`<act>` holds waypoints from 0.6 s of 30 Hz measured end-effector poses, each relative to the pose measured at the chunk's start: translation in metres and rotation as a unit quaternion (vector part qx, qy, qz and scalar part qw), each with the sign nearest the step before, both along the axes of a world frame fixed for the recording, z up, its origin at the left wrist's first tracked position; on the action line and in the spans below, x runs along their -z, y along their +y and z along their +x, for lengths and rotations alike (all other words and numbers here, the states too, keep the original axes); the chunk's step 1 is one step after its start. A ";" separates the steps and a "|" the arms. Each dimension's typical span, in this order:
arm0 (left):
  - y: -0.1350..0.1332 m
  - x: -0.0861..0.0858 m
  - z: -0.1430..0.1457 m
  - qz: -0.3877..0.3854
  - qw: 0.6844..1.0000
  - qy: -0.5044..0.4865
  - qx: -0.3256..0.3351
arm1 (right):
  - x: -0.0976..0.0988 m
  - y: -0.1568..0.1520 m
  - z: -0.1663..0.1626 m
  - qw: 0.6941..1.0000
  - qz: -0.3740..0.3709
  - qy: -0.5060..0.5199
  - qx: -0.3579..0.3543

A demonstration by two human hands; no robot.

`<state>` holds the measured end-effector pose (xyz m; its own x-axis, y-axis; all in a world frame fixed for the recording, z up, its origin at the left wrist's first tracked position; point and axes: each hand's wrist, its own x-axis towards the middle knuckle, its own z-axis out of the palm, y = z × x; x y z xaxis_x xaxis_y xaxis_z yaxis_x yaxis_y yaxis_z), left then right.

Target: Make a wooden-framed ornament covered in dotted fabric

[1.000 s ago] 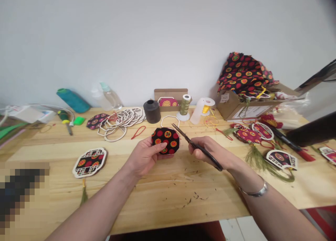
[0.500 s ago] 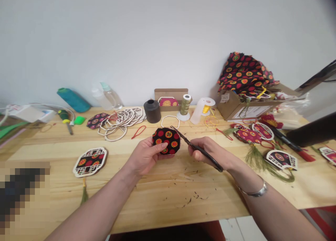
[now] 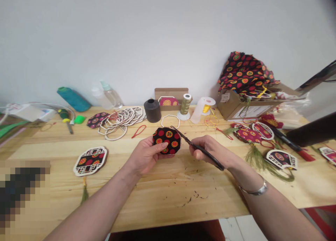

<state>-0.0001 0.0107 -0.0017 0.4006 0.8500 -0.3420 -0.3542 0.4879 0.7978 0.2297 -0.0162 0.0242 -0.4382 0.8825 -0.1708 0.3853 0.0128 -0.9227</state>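
Cloth piece (image 3: 172,140), black with red and yellow flowers, is over mid-bench (image 3: 147,206), patterned side up. Left to right: left hand (image 3: 143,155) has its grip clamped on the cloth piece, thumb on top. Black spool (image 3: 152,111) stands behind. Scissors (image 3: 206,153) angle to the cloth piece's upper right edge; can't tell if blades touch. Right hand (image 3: 214,150) has its grip clamped on the handles. Tasselled fan ornament (image 3: 281,161) lies well apart.

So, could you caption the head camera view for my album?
Left hand holding a patterned black piece, right hand holding scissors near its edge.
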 end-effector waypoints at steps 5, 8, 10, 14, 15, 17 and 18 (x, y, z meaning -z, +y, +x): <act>0.000 0.000 0.001 -0.001 1.000 -0.002 -0.004 | 0.001 0.001 0.000 1.000 -0.002 -0.004 0.002; 0.000 -0.001 0.001 -0.003 1.000 -0.009 -0.001 | 0.001 0.002 0.000 1.000 0.002 -0.012 0.003; -0.001 -0.001 0.001 -0.005 1.000 -0.011 0.001 | 0.001 0.002 0.000 1.000 0.006 -0.017 0.006; -0.001 -0.001 0.001 -0.009 1.000 -0.015 0.003 | 0.000 0.002 -0.002 1.000 0.006 -0.014 0.011; -0.001 -0.001 0.001 -0.009 1.000 -0.017 0.003 | 0.000 0.002 -0.002 1.000 0.006 -0.012 0.013; -0.001 0.000 0.002 -0.010 1.000 -0.022 0.004 | 0.000 0.002 -0.003 1.000 0.005 -0.009 0.017; -0.001 0.000 0.002 -0.009 1.000 -0.024 0.004 | 0.000 0.002 -0.003 1.000 0.004 -0.005 0.019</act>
<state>0.0014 0.0097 -0.0014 0.4235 0.8404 -0.3383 -0.3878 0.5056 0.7707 0.2263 -0.0146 0.0239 -0.4026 0.8998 -0.1684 0.3955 0.0050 -0.9185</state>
